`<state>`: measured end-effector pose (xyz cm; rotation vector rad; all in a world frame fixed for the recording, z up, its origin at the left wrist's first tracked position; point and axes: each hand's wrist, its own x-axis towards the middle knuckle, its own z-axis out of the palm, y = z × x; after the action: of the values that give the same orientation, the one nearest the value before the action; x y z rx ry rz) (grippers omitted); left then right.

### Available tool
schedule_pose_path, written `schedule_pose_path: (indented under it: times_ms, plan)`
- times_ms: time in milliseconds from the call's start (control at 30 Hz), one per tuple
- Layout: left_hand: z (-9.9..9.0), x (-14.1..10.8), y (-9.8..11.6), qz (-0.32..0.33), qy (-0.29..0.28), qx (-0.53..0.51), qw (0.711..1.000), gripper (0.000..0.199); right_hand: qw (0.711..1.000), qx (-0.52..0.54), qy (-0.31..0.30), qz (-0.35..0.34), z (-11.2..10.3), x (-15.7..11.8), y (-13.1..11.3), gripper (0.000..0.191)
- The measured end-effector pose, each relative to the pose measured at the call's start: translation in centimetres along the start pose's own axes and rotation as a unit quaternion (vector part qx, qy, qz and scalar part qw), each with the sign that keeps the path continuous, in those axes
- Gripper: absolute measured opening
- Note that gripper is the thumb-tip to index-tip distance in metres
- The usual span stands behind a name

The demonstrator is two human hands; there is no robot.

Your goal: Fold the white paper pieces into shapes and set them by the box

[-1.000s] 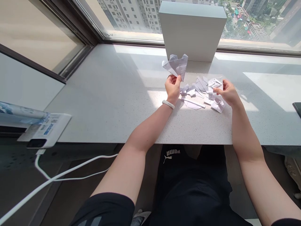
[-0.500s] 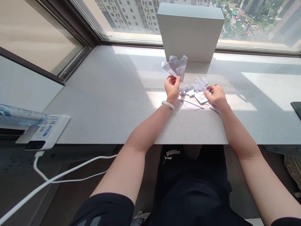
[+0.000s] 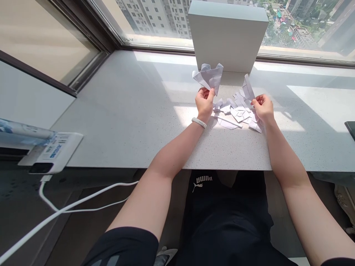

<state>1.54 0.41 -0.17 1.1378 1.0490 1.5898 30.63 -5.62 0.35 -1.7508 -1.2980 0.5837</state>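
Note:
My left hand is closed on a bunch of white paper pieces, held up in front of the box. A folded white paper piece is pinched in my right hand, tilted upward. Between and below both hands lies a loose pile of white folded paper on the pale speckled counter. Some of the pile's right side is close to my right wrist.
A large white box stands at the back against the window. On the left, a white device with a white cable sits at the counter's edge. A dark object is at the far right.
My right hand has lifted a folded paper piece from the pile and moved slightly right. My left hand still holds its paper, almost unmoved.

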Motion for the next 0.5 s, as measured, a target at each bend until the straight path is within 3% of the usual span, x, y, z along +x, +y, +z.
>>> schedule_pose_path:
  times_ms: [200, 333, 400, 500]
  plan:
    - [0.1, -0.3, 0.7, -0.016, -0.008, -0.001, 1.000, 0.043, 0.998, -0.057, 0.009, 0.010, -0.5, 0.5, 1.0, 0.030]
    - [0.0, -0.3, 0.7, -0.016, -0.009, 0.004, 1.000, 0.044, 0.990, -0.128, 0.031, -0.050, -0.5, 0.2, 0.5, 0.027]
    - [-0.1, -0.2, 0.4, -0.011, -0.008, 0.006, 1.000, 0.046, 0.987, -0.141, -0.001, -0.081, -0.3, -0.1, 0.1, 0.019]
    - [-0.2, -0.1, 0.0, -0.002, -0.004, 0.012, 1.000, 0.050, 0.984, -0.146, -0.060, -0.079, 0.0, -0.5, -0.2, 0.024]
